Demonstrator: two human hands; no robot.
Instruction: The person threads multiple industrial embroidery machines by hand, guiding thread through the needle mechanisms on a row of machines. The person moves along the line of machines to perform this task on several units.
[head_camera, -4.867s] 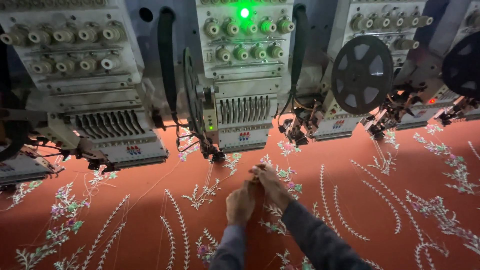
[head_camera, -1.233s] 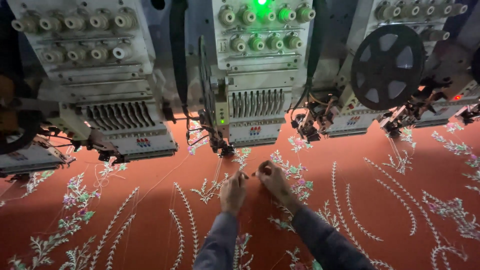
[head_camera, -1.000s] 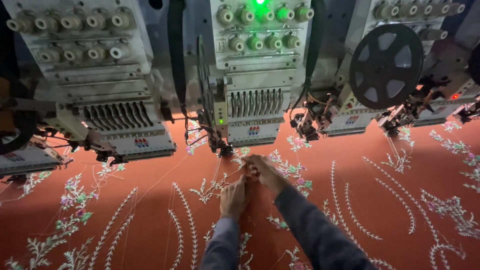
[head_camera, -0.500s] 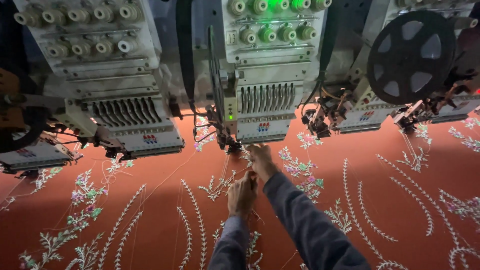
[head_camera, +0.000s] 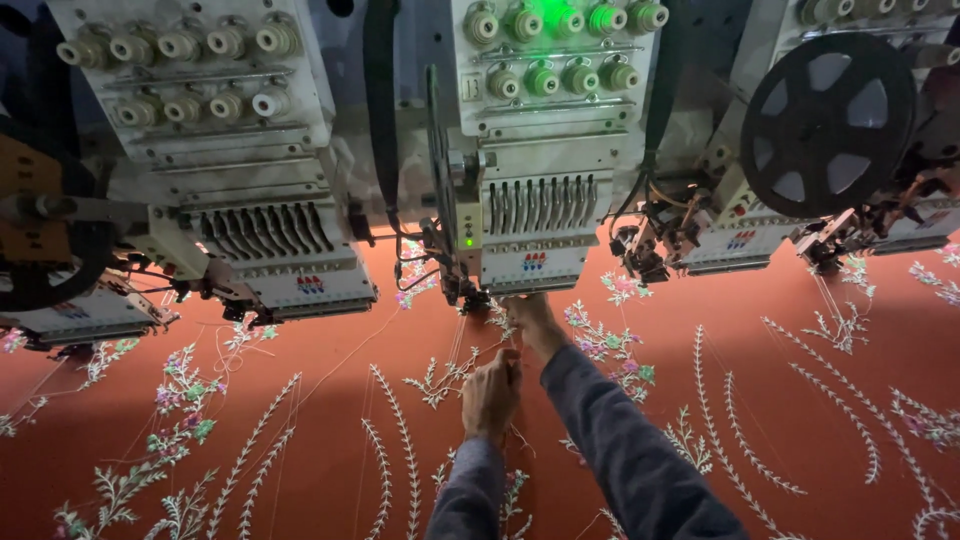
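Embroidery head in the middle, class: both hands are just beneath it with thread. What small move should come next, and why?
Probably lift the right hand slightly toward the needle area of the middle embroidery head, while the left hand keeps the thread taut. The right hand is already just under the needles and the thread appears to run between both hands.

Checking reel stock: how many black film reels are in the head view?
2. One full black spoked reel sits top right on the right embroidery head; part of another shows at the left edge. More may lie outside the frame.
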